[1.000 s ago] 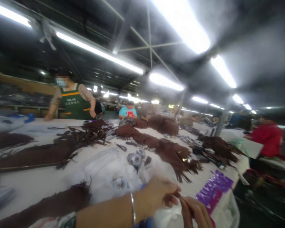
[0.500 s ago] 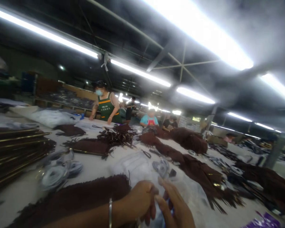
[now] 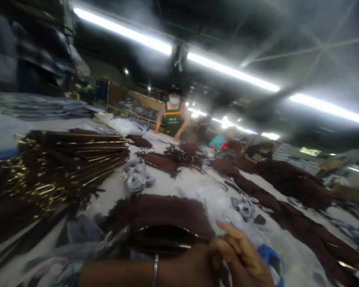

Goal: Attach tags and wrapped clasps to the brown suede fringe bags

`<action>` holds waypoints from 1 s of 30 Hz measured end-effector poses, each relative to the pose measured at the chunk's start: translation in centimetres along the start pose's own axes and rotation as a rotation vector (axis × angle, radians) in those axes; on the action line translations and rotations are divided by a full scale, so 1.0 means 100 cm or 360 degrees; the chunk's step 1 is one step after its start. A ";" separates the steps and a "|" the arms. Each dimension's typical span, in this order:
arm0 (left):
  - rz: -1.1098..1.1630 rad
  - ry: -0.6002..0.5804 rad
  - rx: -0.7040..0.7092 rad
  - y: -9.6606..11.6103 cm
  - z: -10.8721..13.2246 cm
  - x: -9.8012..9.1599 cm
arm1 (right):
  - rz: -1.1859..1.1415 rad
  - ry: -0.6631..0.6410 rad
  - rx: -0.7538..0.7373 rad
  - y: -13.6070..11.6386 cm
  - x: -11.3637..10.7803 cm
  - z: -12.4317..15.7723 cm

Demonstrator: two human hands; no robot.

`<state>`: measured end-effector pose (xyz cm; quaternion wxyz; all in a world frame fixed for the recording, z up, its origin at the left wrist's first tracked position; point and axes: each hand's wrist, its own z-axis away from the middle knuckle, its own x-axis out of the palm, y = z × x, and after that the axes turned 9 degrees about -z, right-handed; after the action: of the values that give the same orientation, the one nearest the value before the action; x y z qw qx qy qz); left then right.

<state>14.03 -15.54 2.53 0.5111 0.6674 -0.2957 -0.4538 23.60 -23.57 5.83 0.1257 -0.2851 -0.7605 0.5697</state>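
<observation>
My left hand [image 3: 194, 266] is low in the view, bracelet on the wrist, its fingers curled shut against my right hand [image 3: 242, 259]. The right hand's fingers are bent and pressed toward the left; whatever sits between them is hidden and blurred. Just behind both hands lies a dark brown fringed bag [image 3: 158, 221] with a gold-edged opening, on the white table [image 3: 173, 185]. A blue item [image 3: 271, 259] lies beside my right hand.
A tall stack of brown pieces with gold trim [image 3: 56, 167] fills the left. Grey rolls [image 3: 136, 181] and more brown fringed heaps [image 3: 290, 187] cover the table. A person in a green apron [image 3: 172, 119] stands at the far side, others beyond.
The view has swung left, bringing the gold-trimmed stack into sight. My hands stay together at the bottom edge, and the brown bag now lies right behind them.
</observation>
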 end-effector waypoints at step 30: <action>-0.0568 0.0393 -0.0273 -0.084 0.045 -0.164 | 0.1096 -0.0846 -0.0393 0.092 0.108 -0.065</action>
<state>2.59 -0.79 -0.73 0.5098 0.7138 -0.0685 -0.4753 20.93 -10.51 -2.17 -0.3058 -0.3780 -0.6896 0.5367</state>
